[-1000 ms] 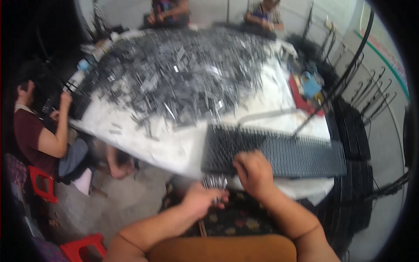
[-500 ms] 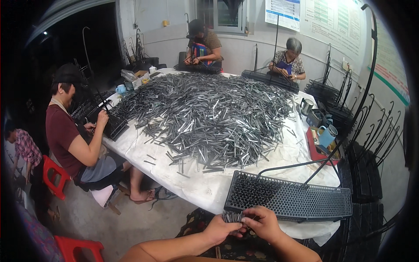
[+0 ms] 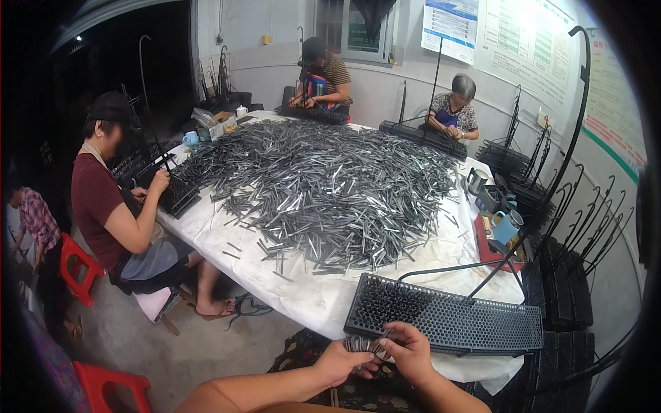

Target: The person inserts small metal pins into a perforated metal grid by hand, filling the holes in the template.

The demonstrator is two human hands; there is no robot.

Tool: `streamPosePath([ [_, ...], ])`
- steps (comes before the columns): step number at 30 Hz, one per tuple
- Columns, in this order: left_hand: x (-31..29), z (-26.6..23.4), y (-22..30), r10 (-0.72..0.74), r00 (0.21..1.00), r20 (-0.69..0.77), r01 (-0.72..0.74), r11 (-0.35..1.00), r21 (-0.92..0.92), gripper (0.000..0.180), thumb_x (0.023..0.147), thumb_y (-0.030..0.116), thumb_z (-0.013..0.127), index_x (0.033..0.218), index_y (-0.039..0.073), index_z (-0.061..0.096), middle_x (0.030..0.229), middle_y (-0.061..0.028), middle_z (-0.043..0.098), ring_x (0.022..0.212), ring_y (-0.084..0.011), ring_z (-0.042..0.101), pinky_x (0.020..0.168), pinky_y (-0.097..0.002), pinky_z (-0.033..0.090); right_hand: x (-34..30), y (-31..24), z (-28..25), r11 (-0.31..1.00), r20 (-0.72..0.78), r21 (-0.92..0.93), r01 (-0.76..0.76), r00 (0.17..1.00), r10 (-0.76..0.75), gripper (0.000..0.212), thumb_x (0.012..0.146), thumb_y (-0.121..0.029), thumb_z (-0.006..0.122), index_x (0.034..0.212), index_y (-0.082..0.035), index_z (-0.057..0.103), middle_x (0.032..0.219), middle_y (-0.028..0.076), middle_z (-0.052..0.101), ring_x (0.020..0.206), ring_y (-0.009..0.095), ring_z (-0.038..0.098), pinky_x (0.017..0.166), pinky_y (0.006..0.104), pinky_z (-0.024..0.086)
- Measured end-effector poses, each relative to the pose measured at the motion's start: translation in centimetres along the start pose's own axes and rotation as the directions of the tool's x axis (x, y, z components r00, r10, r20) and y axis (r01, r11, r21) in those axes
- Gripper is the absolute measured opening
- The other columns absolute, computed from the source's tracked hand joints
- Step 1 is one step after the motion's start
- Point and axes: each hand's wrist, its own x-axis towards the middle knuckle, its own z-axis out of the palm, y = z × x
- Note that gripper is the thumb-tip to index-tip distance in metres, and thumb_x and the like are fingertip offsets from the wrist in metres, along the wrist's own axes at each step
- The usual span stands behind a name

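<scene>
My left hand is closed around a bundle of short dark strips, their ends standing up above the thumb. Against the bundle's right side, my right hand pinches with thumb and fingertips; one or a few strips seem to be between them, too small to count. Just beyond my hands lies a long black perforated tray with a frame of thin rods and a tall hooked rod. Its left part looks darker and filled, while the holes farther right show through. A large heap of loose dark strips covers the table's middle.
The table has a white cover. Three people sit around it, working at similar trays. A red box with a blue mug stands at the right edge, near stacked black trays. Red stools stand on the left.
The view has shifted slightly, moving the tray a little left and down in the picture. My right fingers have risen a little at the bundle; my left hand keeps its hold.
</scene>
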Motion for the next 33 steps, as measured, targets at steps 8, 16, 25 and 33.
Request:
streamPosePath([
  [8,-0.1,-0.1,0.0,-0.039,0.999,-0.034,0.039,0.999,0.017,0.018,0.085,0.003,0.063,0.103,0.002,0.063,0.091,-0.0092,0.068,0.075,-0.0187,0.066,0.062,-0.032,0.057,0.3,1.8,-0.6,0.952,0.084,-0.254,0.17,0.985,-0.154,0.026,0.086,0.004,0.063,0.112,0.002,0.059,0.089,0.005,0.066,0.078,0.009,0.061,0.068,0.0219,0.05],
  [16,0.2,-0.2,0.0,-0.068,0.994,-0.081,0.071,0.997,0.037,0.019,0.084,0.002,0.063,0.103,0.004,0.064,0.09,-0.0105,0.067,0.079,-0.0224,0.067,0.063,-0.0345,0.056,0.2,1.9,-0.4,0.979,0.062,-0.183,0.085,0.995,-0.075,0.025,0.086,0.003,0.063,0.111,0.002,0.059,0.087,0.005,0.066,0.077,0.009,0.061,0.068,0.0218,0.051],
  [25,0.3,-0.3,0.4,-0.082,0.993,-0.085,0.086,0.995,0.043,0.019,0.085,0.003,0.064,0.104,0.005,0.064,0.093,-0.0079,0.067,0.08,-0.0202,0.067,0.062,-0.0334,0.056,0.6,2.5,-0.5,0.951,0.072,-0.273,0.147,0.989,-0.132,0.023,0.083,-0.001,0.068,0.105,-0.001,0.062,0.082,0.007,0.068,0.073,0.01,0.064,0.065,0.0237,0.053],
  [33,-0.2,-0.3,-0.5,-0.03,0.994,-0.105,0.036,0.998,0.054,0.02,0.084,0.005,0.067,0.103,0.004,0.063,0.092,-0.0063,0.066,0.076,-0.0178,0.066,0.059,-0.0305,0.056,-0.5,1.1,0.1,0.877,0.106,-0.415,0.24,0.971,-0.215,0.023,0.082,-0.001,0.069,0.104,-0.001,0.063,0.08,0.007,0.067,0.073,0.01,0.065,0.064,0.0237,0.052],
])
